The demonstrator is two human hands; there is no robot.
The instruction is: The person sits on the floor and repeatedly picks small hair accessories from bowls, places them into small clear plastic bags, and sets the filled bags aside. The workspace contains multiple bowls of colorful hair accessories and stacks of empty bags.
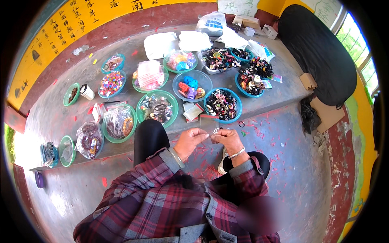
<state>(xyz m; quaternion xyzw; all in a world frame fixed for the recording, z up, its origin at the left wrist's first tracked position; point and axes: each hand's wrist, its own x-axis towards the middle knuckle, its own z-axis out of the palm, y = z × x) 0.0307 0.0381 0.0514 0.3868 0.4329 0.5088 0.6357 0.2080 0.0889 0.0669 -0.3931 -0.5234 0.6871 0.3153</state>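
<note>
My left hand (188,143) and my right hand (229,142) meet over my lap, thumbs and forefingers pinched, fingertips almost touching. What they pinch is too small to make out; a small pale glint shows by the right fingertips. Just beyond them a small white rectangular packet (193,112) lies on the raised ledge. A blue basin (240,108) of dark hair ties is behind my right hand. Farther left, a green basin (175,106) holds clear-bagged pieces and a black band.
Several more basins of small trinkets spread over the grey ledge (48,117). A light blue basin (176,86) holds colourful bundles. White bags (161,45) lie behind. A large black case (320,52) leans at the right. Red scraps litter the floor (279,162).
</note>
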